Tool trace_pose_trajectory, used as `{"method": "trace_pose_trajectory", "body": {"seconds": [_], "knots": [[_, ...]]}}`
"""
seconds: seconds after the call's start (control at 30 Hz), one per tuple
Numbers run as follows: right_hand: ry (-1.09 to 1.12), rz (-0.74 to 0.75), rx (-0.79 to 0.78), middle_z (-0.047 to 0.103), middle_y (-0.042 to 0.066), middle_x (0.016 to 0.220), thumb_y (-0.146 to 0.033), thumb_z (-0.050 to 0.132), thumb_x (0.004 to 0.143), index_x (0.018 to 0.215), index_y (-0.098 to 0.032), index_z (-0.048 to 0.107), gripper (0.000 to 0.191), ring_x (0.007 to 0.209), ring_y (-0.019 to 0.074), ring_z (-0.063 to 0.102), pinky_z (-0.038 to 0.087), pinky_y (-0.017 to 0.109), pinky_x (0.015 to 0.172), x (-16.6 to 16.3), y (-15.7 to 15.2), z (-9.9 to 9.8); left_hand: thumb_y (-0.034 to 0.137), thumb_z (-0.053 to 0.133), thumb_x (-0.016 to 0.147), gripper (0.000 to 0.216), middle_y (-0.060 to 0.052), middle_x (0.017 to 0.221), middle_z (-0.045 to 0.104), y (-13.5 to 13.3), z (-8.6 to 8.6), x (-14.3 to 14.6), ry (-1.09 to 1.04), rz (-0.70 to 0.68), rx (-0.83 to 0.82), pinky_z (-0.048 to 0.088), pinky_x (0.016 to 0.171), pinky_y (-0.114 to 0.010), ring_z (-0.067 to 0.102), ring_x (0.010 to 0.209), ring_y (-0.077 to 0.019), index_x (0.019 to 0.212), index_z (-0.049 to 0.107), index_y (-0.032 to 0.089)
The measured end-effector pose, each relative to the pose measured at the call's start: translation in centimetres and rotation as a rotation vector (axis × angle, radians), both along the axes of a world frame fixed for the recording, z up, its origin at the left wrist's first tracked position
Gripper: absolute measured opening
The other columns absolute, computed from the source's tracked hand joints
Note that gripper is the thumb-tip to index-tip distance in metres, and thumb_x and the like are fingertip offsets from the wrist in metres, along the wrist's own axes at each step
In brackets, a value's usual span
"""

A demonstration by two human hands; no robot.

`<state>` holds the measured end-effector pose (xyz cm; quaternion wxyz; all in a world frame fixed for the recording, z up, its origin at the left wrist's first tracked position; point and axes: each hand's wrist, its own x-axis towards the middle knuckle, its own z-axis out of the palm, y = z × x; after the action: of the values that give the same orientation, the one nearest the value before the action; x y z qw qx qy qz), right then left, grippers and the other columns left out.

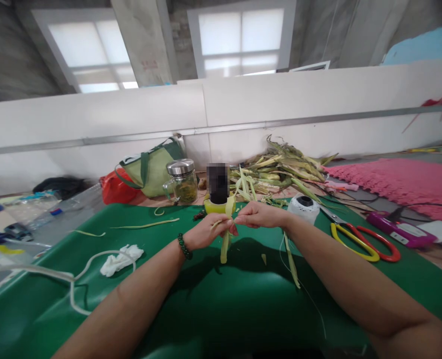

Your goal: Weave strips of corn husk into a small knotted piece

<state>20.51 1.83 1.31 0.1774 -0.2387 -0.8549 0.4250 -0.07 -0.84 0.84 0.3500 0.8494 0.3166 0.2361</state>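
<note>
My left hand (214, 230), a green bead bracelet on its wrist, is closed on a pale green strip of corn husk (224, 249). The strip rises above the fingers and hangs below them. Touching or almost touching it at the fingertips, my right hand (260, 215) is closed in a pinch; what lies in that pinch is too small to make out. Another husk strip (291, 262) hangs beneath my right wrist, with a thin pale thread (312, 300) trailing down near it. Just beyond that wrist stands a white spool (303, 210).
Scissors (366, 242) with red and yellow handles lie right on the green mat (221, 309). Behind are a heap of husks (284, 167), a glass jar mug (182, 182), a green bag (149, 169) and a yellow roll (211, 207). Left lie a crumpled tissue (121, 260) and white cord (72, 289).
</note>
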Motion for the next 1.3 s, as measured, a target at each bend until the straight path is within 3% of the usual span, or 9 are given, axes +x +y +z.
{"method": "trace_pose_trajectory", "body": {"seconds": [0.27, 0.47, 0.57, 0.67, 0.77, 0.97, 1.17, 1.3], "knots": [[-0.012, -0.033, -0.038, 0.035, -0.007, 0.043, -0.058, 0.051, 0.08, 0.051, -0.016, 0.042, 0.052, 0.04, 0.0037, 0.031, 0.025, 0.02, 0.04, 0.0, 0.1, 0.0, 0.045, 0.04, 0.088, 0.044, -0.006, 0.073, 0.064, -0.3, 0.4, 0.1, 0.006, 0.013, -0.058, 0.044, 0.061, -0.023, 0.055, 0.062, -0.0127, 0.075, 0.065, 0.012], [-0.023, -0.165, -0.078, 0.048, -0.002, 0.049, -0.062, 0.054, 0.076, 0.054, -0.014, 0.05, 0.052, 0.046, 0.0076, 0.046, 0.037, 0.022, 0.047, 0.4, 0.8, -0.4, 0.048, 0.04, 0.087, 0.045, -0.007, 0.076, 0.065, 0.5, -0.3, -0.2, -0.043, 0.065, -0.072, 0.045, 0.062, -0.024, 0.055, 0.063, -0.0131, 0.072, 0.062, 0.012], [0.028, -0.269, -0.004, 0.057, 0.002, 0.061, -0.061, 0.055, 0.075, 0.064, -0.014, 0.056, 0.049, 0.058, 0.0109, 0.053, 0.042, 0.023, 0.056, 0.1, 1.1, -0.8, 0.048, 0.038, 0.088, 0.046, -0.007, 0.074, 0.065, 0.9, -0.4, -0.4, -0.041, 0.099, -0.056, 0.045, 0.062, -0.024, 0.054, 0.064, -0.0135, 0.071, 0.062, 0.012], [0.178, -0.281, 0.112, 0.061, 0.002, 0.072, -0.054, 0.063, 0.072, 0.079, -0.014, 0.062, 0.04, 0.066, 0.012, 0.054, 0.042, 0.023, 0.06, -1.0, 0.6, -1.1, 0.047, 0.037, 0.089, 0.047, -0.005, 0.069, 0.062, 0.8, -0.3, -0.3, 0.007, 0.075, 0.016, 0.043, 0.059, -0.022, 0.052, 0.061, -0.0119, 0.072, 0.065, 0.012], [0.308, -0.373, 0.175, 0.054, 0.0, 0.058, -0.051, 0.062, 0.074, 0.063, -0.014, 0.059, 0.039, 0.056, 0.0101, 0.047, 0.036, 0.023, 0.053, -2.3, -0.5, -1.2, 0.046, 0.038, 0.088, 0.047, -0.005, 0.067, 0.061, 0.6, -0.6, 0.1, 0.021, 0.018, 0.037, 0.043, 0.058, -0.021, 0.051, 0.059, -0.0114, 0.072, 0.066, 0.012], [0.332, -0.486, 0.394, 0.048, -0.001, 0.053, -0.037, 0.058, 0.078, 0.052, -0.015, 0.051, 0.034, 0.054, 0.0093, 0.041, 0.033, 0.023, 0.054, -2.8, -1.6, -1.2, 0.042, 0.044, 0.085, 0.037, -0.006, 0.069, 0.063, 0.2, -1.7, 1.0, -0.045, 0.029, -0.12, 0.048, 0.058, -0.024, 0.053, 0.057, -0.0121, 0.076, 0.063, 0.012], [0.351, -0.564, 0.369, 0.047, -0.001, 0.055, -0.035, 0.055, 0.077, 0.056, -0.016, 0.051, 0.029, 0.054, 0.0096, 0.041, 0.032, 0.023, 0.053, -3.0, -1.2, -1.1, 0.045, 0.049, 0.083, 0.036, -0.006, 0.069, 0.063, -0.1, -1.3, 1.2, -0.163, 0.048, -0.28, 0.05, 0.059, -0.027, 0.058, 0.059, -0.014, 0.071, 0.059, 0.013], [0.303, -0.48, 0.271, 0.051, 0.0, 0.059, -0.04, 0.053, 0.08, 0.064, -0.015, 0.057, 0.03, 0.055, 0.0102, 0.044, 0.034, 0.023, 0.053, -3.1, -0.9, -1.3, 0.045, 0.053, 0.08, 0.033, -0.004, 0.071, 0.061, 0.1, -0.9, 1.0, -0.243, 0.072, -0.391, 0.051, 0.062, -0.026, 0.059, 0.063, -0.0137, 0.071, 0.056, 0.014]]}}
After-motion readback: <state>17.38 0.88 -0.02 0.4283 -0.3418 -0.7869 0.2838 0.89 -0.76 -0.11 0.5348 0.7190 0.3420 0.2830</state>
